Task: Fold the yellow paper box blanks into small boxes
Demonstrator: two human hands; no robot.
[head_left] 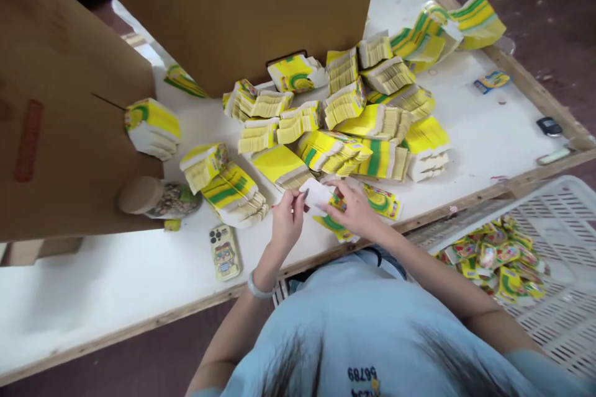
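White card (316, 193) pinched between both hands near the table's front edge — left hand (287, 220) gripping its left end, right hand (354, 208) gripping the right. Directly beneath, a yellow-green packet (336, 226) lying flat on the white table (116, 273). Just behind, bundled stacks of yellow packets (344, 118). Left of the hands, a phone (225, 252) — face down. Off to the right, a white basket (559, 316) holding loose packets.
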